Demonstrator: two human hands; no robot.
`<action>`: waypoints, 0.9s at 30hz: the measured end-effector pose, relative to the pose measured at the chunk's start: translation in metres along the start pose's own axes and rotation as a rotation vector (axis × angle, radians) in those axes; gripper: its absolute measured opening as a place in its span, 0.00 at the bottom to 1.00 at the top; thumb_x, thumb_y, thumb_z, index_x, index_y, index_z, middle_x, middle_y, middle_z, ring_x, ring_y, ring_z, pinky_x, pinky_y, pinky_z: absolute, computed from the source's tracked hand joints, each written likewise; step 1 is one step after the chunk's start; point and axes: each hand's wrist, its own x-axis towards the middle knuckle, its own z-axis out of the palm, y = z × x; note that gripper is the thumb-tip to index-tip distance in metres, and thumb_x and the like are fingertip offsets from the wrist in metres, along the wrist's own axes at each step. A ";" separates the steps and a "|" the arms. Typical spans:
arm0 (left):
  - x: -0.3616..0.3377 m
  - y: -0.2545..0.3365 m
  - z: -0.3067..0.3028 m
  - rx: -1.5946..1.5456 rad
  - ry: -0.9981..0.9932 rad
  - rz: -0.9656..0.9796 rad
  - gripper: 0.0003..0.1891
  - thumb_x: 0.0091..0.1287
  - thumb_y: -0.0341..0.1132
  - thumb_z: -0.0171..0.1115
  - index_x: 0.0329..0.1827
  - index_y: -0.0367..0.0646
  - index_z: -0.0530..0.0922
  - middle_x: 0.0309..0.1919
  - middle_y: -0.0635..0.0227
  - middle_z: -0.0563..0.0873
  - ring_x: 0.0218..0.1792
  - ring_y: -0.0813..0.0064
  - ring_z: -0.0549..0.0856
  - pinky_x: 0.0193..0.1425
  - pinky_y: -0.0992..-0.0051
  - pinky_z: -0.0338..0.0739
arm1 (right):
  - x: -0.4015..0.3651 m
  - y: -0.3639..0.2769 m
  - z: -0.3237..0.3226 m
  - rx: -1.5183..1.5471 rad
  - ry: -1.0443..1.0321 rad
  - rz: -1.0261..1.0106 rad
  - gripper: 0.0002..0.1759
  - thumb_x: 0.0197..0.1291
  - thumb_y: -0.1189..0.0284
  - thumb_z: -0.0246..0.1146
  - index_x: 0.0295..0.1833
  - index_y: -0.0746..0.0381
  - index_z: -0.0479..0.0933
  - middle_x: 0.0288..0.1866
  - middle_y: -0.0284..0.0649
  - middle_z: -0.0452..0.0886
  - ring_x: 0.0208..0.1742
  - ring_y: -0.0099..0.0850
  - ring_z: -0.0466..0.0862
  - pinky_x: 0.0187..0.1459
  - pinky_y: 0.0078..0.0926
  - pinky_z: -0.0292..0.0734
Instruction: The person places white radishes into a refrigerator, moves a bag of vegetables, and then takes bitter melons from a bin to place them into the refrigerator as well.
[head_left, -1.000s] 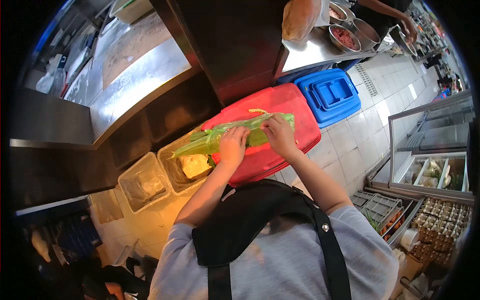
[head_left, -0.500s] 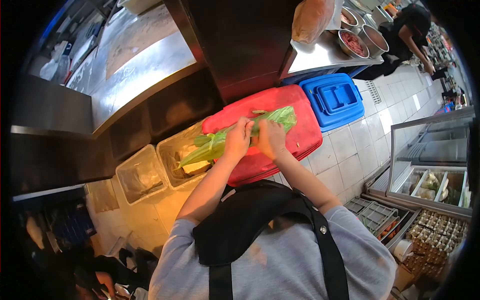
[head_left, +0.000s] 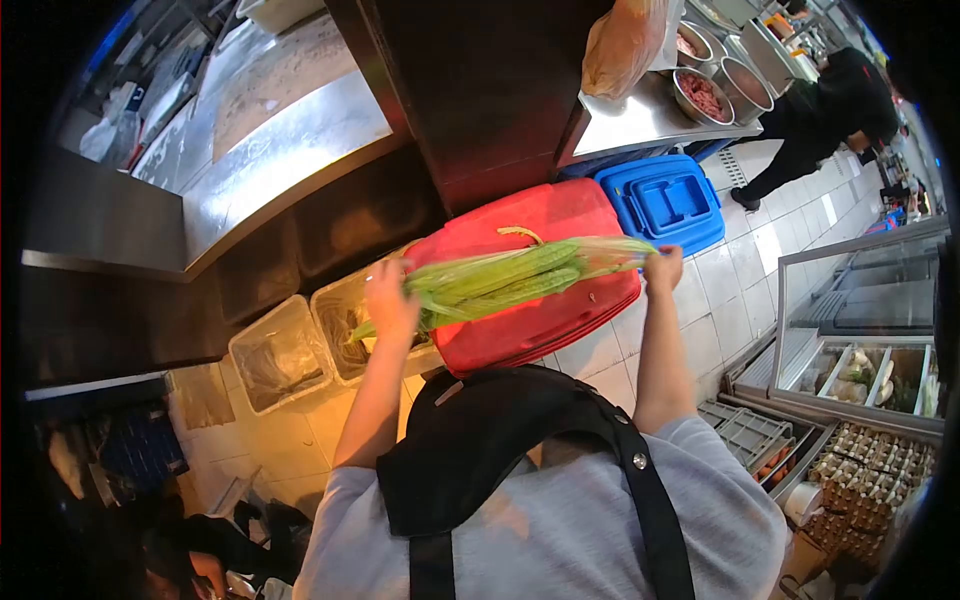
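Long green vegetables in a clear plastic bag [head_left: 510, 280] stretch between my hands, over a red lid [head_left: 560, 215]. My right hand [head_left: 663, 268] is closed on the bag's gathered end at the right. At the bundle's left end is my left hand [head_left: 392, 300], blurred, touching it; its fingers are too smeared to read. A thin yellowish strip [head_left: 520, 234] lies on the red lid behind the bundle. Below my left hand stands a lined bin [head_left: 335, 345], partly covered by the hand and the leaves.
Another lined bin [head_left: 280, 360] stands at the left, a blue lid [head_left: 662, 205] at the right. Bowls of meat [head_left: 703, 95] rest on a steel counter [head_left: 625, 125]. A person [head_left: 835, 110] is at upper right, another person [head_left: 205, 550] at lower left. Egg trays [head_left: 865, 480] are at lower right.
My hands have moved apart, the right one rightward to the bag's end and the left one leftward. The bundle is now stretched out lengthwise. The person at upper right has shifted.
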 end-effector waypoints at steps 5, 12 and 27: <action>-0.025 -0.022 0.021 0.176 0.078 -0.329 0.29 0.48 0.38 0.68 0.56 0.50 0.70 0.57 0.59 0.73 0.62 0.55 0.68 0.63 0.47 0.58 | 0.033 0.028 0.001 0.544 -0.176 0.477 0.09 0.45 0.79 0.63 0.35 0.61 0.74 0.21 0.39 0.76 0.15 0.30 0.75 0.16 0.25 0.70; -0.038 -0.024 0.028 0.093 -0.291 -0.526 0.33 0.58 0.46 0.58 0.68 0.50 0.61 0.65 0.59 0.69 0.69 0.54 0.61 0.68 0.36 0.37 | -0.025 -0.073 -0.047 0.658 -0.174 -0.125 0.35 0.39 0.80 0.69 0.57 0.64 0.65 0.56 0.51 0.68 0.51 0.41 0.73 0.55 0.39 0.70; -0.043 -0.052 -0.033 0.161 -0.050 -0.408 0.19 0.57 0.27 0.49 0.52 0.47 0.77 0.53 0.56 0.78 0.54 0.53 0.76 0.53 0.62 0.73 | -0.126 -0.082 -0.006 -0.428 -0.617 -1.344 0.46 0.39 0.61 0.70 0.65 0.59 0.60 0.61 0.44 0.69 0.63 0.47 0.69 0.60 0.54 0.59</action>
